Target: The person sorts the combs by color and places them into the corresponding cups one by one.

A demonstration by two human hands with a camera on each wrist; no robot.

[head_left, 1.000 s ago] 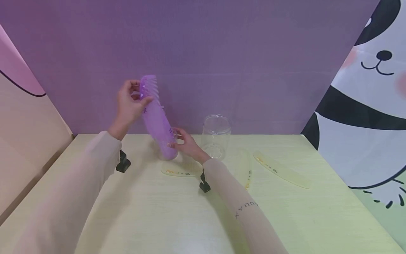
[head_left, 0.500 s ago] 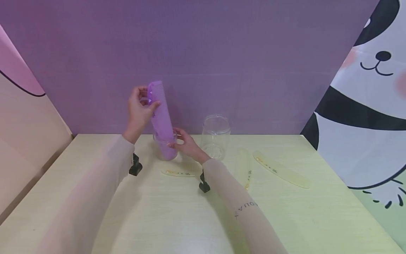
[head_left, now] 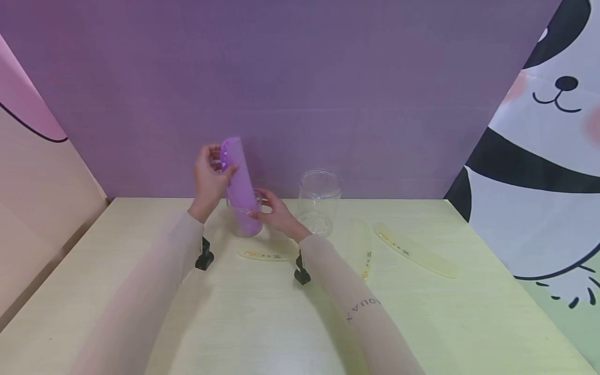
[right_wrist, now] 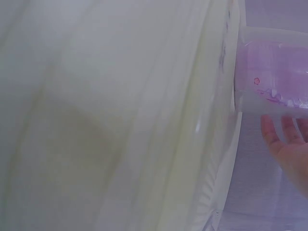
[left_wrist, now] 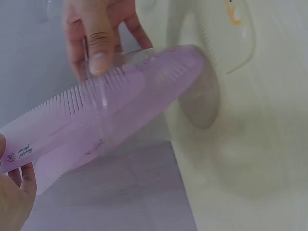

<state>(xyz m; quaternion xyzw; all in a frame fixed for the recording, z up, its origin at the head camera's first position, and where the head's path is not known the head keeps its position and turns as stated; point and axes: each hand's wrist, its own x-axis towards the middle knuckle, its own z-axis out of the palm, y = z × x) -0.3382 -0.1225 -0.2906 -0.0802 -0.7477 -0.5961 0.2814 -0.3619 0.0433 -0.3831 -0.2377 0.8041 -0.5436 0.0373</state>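
My left hand (head_left: 210, 179) pinches the upper part of a purple comb (head_left: 240, 182) between thumb and fingers. The comb leans slightly left, its lower end inside a clear plastic cup (head_left: 231, 213). In the left wrist view a second purple comb (left_wrist: 50, 175) overlaps the first. My right hand (head_left: 280, 214) grips the cup's right side near the rim, its thumb (left_wrist: 98, 53) across the rim. Through the cup wall, the right wrist view shows purple comb ends (right_wrist: 269, 72). A pale yellow comb (head_left: 264, 255) lies flat just in front of the cup.
Another clear cup (head_left: 320, 195) stands to the right, near the purple backdrop (head_left: 375, 104). Two more pale yellow combs, one upright in view (head_left: 361, 247) and one slanted (head_left: 417, 253), lie on the table (head_left: 262, 323) right of it. A panda-printed panel (head_left: 539, 151) borders the right.
My left hand has moved right, then down, lowering the purple comb from a raised, tilted position into the cup. My right hand stays in place on the cup.
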